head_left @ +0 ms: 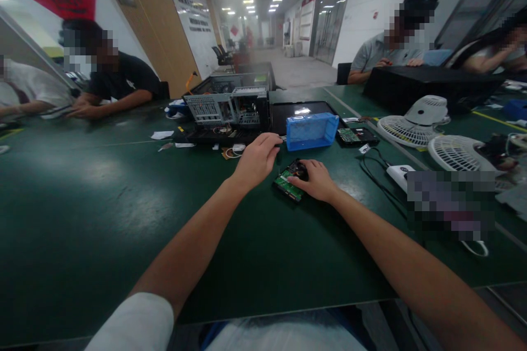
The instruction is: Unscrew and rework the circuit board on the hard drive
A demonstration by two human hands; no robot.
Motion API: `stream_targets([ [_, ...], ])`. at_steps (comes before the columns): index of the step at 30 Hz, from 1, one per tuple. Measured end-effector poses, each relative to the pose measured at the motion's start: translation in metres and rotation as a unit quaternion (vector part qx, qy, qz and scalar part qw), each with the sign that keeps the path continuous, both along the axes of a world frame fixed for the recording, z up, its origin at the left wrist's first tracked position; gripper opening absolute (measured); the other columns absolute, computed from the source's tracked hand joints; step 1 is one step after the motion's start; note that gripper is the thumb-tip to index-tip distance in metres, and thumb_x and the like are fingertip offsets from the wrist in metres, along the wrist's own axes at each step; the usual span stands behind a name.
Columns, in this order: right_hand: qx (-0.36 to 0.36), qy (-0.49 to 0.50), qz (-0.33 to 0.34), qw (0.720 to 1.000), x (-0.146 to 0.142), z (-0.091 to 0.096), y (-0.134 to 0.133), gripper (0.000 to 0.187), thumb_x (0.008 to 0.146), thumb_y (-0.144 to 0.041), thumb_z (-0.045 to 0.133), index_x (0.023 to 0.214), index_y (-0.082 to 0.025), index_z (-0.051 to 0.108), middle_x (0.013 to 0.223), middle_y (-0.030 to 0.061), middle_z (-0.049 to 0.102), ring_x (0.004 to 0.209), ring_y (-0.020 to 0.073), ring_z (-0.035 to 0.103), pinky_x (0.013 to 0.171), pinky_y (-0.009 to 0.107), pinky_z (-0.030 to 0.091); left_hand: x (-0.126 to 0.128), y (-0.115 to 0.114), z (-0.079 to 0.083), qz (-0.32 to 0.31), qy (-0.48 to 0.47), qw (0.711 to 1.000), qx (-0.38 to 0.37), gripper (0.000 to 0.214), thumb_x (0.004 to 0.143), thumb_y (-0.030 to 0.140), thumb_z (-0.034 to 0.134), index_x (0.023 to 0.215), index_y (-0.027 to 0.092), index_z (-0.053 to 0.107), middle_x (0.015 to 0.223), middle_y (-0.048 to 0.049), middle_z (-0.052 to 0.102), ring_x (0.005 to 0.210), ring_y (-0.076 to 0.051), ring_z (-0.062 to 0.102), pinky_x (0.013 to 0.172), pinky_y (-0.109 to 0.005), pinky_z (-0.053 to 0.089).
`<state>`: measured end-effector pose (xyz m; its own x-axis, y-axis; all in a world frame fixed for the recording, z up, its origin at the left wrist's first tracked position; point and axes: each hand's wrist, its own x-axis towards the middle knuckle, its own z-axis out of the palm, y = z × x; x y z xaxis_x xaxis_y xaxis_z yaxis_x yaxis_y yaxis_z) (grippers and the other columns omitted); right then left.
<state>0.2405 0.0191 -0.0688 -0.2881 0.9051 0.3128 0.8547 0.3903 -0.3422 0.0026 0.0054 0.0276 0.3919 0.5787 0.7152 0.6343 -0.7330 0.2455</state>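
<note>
A hard drive [290, 189] lies on the green table with its green circuit board facing up. My right hand [319, 180] grips its right side, thumb over the board and fingers along the far edge. My left hand [257, 160] is closed in a pinch just above the drive's far left corner. Below those fingertips a slim dark tool [279, 160], like a screwdriver, points down toward the drive; most of it is hidden or too small to make out. Just beyond both hands stands a blue plastic bin [312, 132], tipped on its side.
An opened computer case [228, 112] stands behind my left hand. Another drive with a circuit board [357, 136] lies right of the bin. White fans [415, 120], a power strip [398, 174] and cables occupy the right side. Several people sit around the table.
</note>
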Motion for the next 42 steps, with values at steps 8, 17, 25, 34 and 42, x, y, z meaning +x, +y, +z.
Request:
stream_targets([
  [8, -0.005, -0.002, -0.001, 1.000, 0.000, -0.001, 0.001, 0.079, 0.088, -0.075, 0.057, 0.141, -0.017, 0.056, 0.137, 0.0176, 0.062, 0.129, 0.0367, 0.054, 0.112, 0.050, 0.037, 0.001, 0.000, -0.004, 0.035, -0.036, 0.999, 0.001, 0.013, 0.096, 0.022, 0.063, 0.109, 0.019, 0.065, 0.111, -0.0085, 0.073, 0.102, -0.022, 0.071, 0.091, -0.037, 0.059],
  [17, -0.005, -0.009, 0.001, 1.000, 0.001, -0.002, 0.002, 0.080, 0.087, -0.076, 0.056, 0.142, -0.018, 0.056, 0.137, 0.0175, 0.062, 0.129, 0.0373, 0.053, 0.112, 0.051, 0.036, 0.007, -0.003, -0.009, 0.057, -0.116, 0.992, 0.000, 0.026, 0.088, 0.038, 0.079, 0.093, 0.020, 0.060, 0.105, -0.0056, 0.077, 0.095, -0.021, 0.075, 0.082, -0.034, 0.063],
  [25, -0.006, -0.009, 0.002, 1.000, 0.000, 0.001, 0.000, 0.078, 0.088, -0.075, 0.056, 0.141, -0.018, 0.056, 0.135, 0.0174, 0.062, 0.129, 0.0366, 0.054, 0.112, 0.051, 0.037, 0.014, -0.006, -0.010, 0.060, -0.161, 0.985, -0.019, 0.019, 0.089, 0.027, 0.075, 0.093, 0.020, 0.058, 0.102, -0.0051, 0.076, 0.092, -0.019, 0.074, 0.080, -0.032, 0.063],
  [34, -0.014, -0.002, 0.000, 1.000, -0.002, 0.005, -0.002, 0.079, 0.088, -0.074, 0.058, 0.140, -0.016, 0.056, 0.136, 0.0182, 0.062, 0.129, 0.0367, 0.054, 0.112, 0.050, 0.038, 0.015, -0.008, -0.009, 0.024, -0.166, 0.985, -0.043, 0.014, 0.090, 0.016, 0.063, 0.097, 0.021, 0.053, 0.108, -0.0062, 0.073, 0.095, -0.018, 0.074, 0.083, -0.032, 0.062],
  [42, -0.006, -0.005, 0.000, 1.000, 0.001, -0.001, 0.000, 0.080, 0.088, -0.077, 0.055, 0.141, -0.018, 0.056, 0.138, 0.0175, 0.061, 0.130, 0.0368, 0.053, 0.113, 0.050, 0.037, 0.016, -0.011, -0.005, 0.062, -0.123, 0.990, -0.027, 0.019, 0.091, 0.030, 0.071, 0.093, 0.021, 0.055, 0.105, -0.0052, 0.072, 0.095, -0.019, 0.070, 0.075, -0.031, 0.059],
])
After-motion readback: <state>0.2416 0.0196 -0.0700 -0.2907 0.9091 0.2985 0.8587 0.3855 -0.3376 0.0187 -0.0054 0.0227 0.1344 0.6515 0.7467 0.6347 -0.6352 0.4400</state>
